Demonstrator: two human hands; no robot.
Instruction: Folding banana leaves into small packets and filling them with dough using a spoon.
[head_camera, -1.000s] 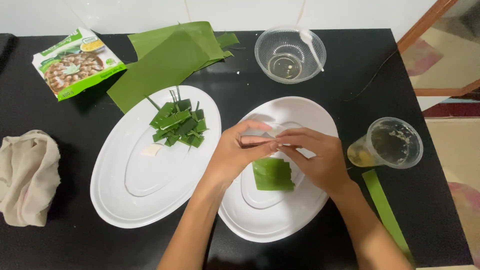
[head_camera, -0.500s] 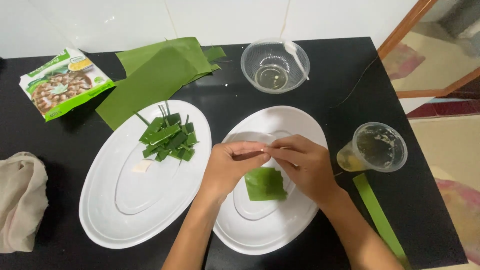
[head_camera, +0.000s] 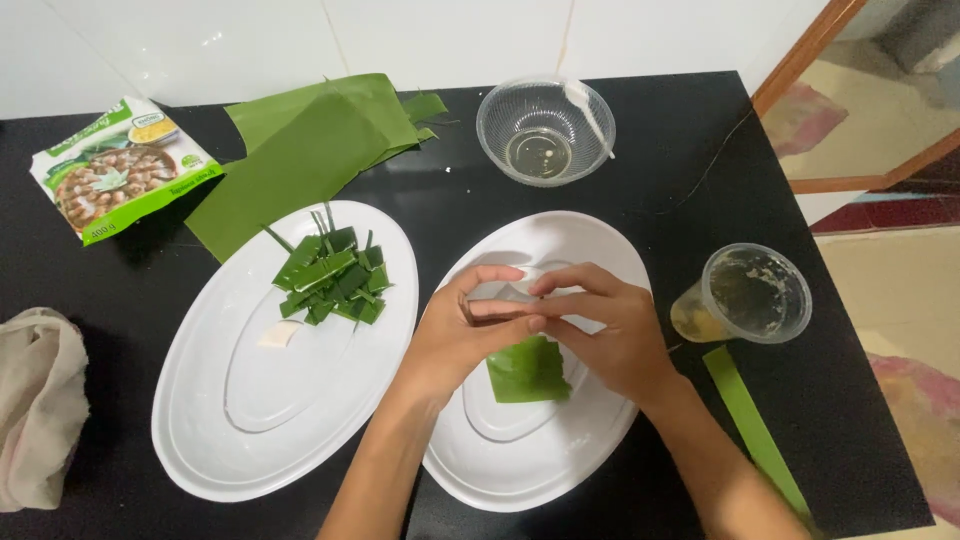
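Head view, left hand: the left hand (head_camera: 462, 335) hovers over the right oval plate (head_camera: 560, 470); its fingers curl inward, thumb and fingertips pinched on a small pale piece (head_camera: 512, 296) held between both hands
Head view, right hand: the right hand (head_camera: 610, 330) meets the left from the other side; its fingers are closed on the same pale piece; what the piece is cannot be told
Head view, folded leaf: a green leaf square (head_camera: 527, 370) lies in the well of the right oval plate, just below the two hands and partly covered by them
Head view, left plate: a second white oval plate (head_camera: 215, 440) sits just beside the first; it carries a heap of cut leaf pieces (head_camera: 333, 278) and a small white lump (head_camera: 278, 335)
Head view, tabletop: the black tabletop (head_camera: 660, 180) also bears large banana leaves (head_camera: 300, 150), a green food packet (head_camera: 115, 170), a clear bowl (head_camera: 545, 130) with a white spoon (head_camera: 590, 112), a clear plastic cup (head_camera: 745, 295), a leaf strip (head_camera: 755, 430) and a beige cloth (head_camera: 35, 400)
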